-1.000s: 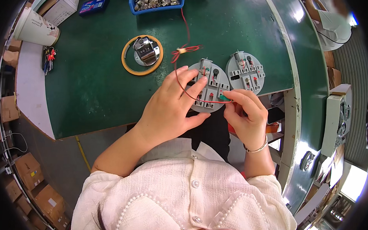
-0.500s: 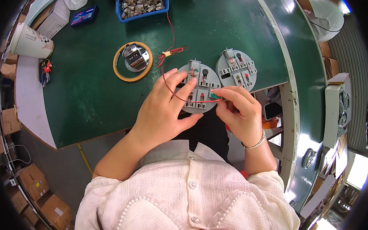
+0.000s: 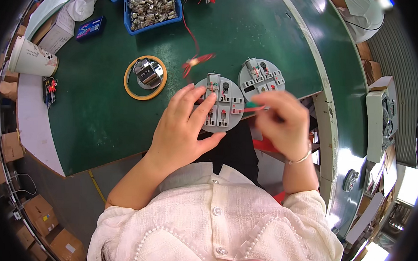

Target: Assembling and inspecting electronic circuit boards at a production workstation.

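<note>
A round grey plate [image 3: 229,122] with small raised blocks, wires and red and black parts sits at the table's near edge. My left hand [image 3: 179,124] steadies it, fingers spread over its left side and thumb along its lower rim. To the right, my right hand [image 3: 284,122] is smeared by motion. Its fingertips pinch a small green connector [image 3: 251,105] with a red wire [image 3: 253,109] by the plate's right edge. Behind it lies a second, similar round grey plate [image 3: 250,79], partly covered by the right hand. A bundled red wire [image 3: 200,60] lies beyond the first plate.
A tally counter [image 3: 148,74] stands inside a roll of yellow tape [image 3: 162,84]. Farther back is a blue bin [image 3: 178,17] of small metal parts. A blue box [image 3: 90,28], paper cup [image 3: 32,57] and bunch of wires [image 3: 49,93] are at left.
My right hand has moved right, drawing the green connector off the plate's right side. The red wire no longer crosses the plate's front. My left hand stays on the plate.
</note>
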Tool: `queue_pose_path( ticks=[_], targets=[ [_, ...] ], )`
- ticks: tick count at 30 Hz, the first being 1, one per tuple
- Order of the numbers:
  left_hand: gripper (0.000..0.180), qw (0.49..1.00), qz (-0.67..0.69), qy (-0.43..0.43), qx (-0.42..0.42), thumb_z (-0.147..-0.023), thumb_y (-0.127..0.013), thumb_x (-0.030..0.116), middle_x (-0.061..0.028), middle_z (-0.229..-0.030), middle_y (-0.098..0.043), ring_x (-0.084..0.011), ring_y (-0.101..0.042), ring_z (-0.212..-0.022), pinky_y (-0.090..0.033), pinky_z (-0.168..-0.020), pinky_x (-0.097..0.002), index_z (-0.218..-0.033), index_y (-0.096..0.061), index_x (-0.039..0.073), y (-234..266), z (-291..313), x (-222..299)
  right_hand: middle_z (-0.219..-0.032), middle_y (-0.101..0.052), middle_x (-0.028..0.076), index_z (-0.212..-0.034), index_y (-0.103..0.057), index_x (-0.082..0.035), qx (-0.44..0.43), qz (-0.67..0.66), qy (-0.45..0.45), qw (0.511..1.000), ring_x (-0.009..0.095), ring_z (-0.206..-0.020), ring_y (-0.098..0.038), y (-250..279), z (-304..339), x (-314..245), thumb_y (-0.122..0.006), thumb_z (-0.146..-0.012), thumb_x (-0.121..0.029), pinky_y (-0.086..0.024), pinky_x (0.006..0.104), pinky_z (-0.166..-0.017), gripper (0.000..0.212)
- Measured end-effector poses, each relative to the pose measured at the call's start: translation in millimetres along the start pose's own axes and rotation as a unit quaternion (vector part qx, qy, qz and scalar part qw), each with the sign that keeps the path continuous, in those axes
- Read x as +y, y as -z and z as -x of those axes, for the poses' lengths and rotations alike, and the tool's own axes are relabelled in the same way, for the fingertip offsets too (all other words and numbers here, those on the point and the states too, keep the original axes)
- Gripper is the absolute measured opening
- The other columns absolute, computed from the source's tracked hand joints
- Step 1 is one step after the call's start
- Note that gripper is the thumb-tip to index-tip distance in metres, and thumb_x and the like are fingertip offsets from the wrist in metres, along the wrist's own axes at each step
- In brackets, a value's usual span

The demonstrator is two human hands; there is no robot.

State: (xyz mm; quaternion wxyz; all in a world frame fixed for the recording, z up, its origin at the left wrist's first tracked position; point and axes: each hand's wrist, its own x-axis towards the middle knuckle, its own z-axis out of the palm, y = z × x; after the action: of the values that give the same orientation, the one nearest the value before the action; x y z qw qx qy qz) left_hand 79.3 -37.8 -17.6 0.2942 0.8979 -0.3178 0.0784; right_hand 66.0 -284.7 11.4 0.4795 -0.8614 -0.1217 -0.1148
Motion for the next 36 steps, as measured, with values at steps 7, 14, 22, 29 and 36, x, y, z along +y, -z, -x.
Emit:
queue_pose_path(
  ticks=[7,14,22,29,36],
  targets=[
    [0.083,1.000,-0.021,-0.006,0.005,-0.072,-0.090,0.030,-0.0167,-0.140,-0.050,-0.0431,-0.050,-0.131,-0.048,-0.107,-0.0508,-0.142,-0.052,0.006,-4.4,1.4,2.9,-0.102,-0.071,0.002,-0.104,-0.076,-0.005,-0.026,0.047,-0.040,0.998,0.006,-0.064,-0.051,38.7,-42.7,57.2,-0.065,-0.081,0.007,-0.045,0.0222,-0.060,0.028],
    [0.084,0.999,-0.003,-0.012,0.035,-0.069,-0.092,0.029,-0.0163,-0.136,-0.052,-0.0420,-0.053,-0.127,-0.049,-0.104,-0.0505,-0.140,-0.053,0.006,-5.0,6.3,2.6,-0.100,-0.071,0.001,-0.104,-0.076,-0.005,-0.088,0.051,-0.034,0.994,0.005,-0.064,-0.050,41.7,-38.6,55.8,-0.066,-0.081,0.004,-0.045,0.0225,-0.060,0.026],
    [0.085,0.987,0.143,-0.054,0.048,-0.059,-0.095,0.027,-0.0197,-0.134,-0.054,-0.0383,-0.057,-0.121,-0.049,-0.100,-0.0478,-0.132,-0.060,0.002,13.4,20.2,-6.0,-0.094,-0.071,0.003,-0.107,-0.077,-0.006,0.022,0.032,-0.069,0.997,0.008,-0.064,-0.053,11.6,-30.8,31.6,-0.069,-0.082,0.001,-0.046,0.0234,-0.060,0.027],
    [0.085,0.983,0.144,-0.098,0.060,-0.059,-0.095,0.032,-0.0207,-0.133,-0.054,-0.0404,-0.056,-0.122,-0.049,-0.099,-0.0508,-0.131,-0.061,0.001,9.0,20.0,-8.2,-0.096,-0.072,0.004,-0.109,-0.078,-0.008,-0.016,0.066,-0.002,0.998,0.010,-0.067,-0.058,1.4,-28.4,34.5,-0.071,-0.084,-0.001,-0.049,0.0246,-0.062,0.027],
    [0.074,0.981,0.100,-0.119,0.119,-0.061,-0.096,0.034,-0.0151,-0.128,-0.055,-0.0386,-0.057,-0.119,-0.050,-0.102,-0.0532,-0.123,-0.063,0.010,23.3,24.9,14.6,-0.108,-0.071,0.008,-0.127,-0.069,-0.005,0.005,0.042,0.049,0.998,0.006,-0.063,-0.051,14.2,-12.4,9.9,-0.074,-0.082,-0.003,-0.044,0.0209,-0.059,0.046]
  ],
)
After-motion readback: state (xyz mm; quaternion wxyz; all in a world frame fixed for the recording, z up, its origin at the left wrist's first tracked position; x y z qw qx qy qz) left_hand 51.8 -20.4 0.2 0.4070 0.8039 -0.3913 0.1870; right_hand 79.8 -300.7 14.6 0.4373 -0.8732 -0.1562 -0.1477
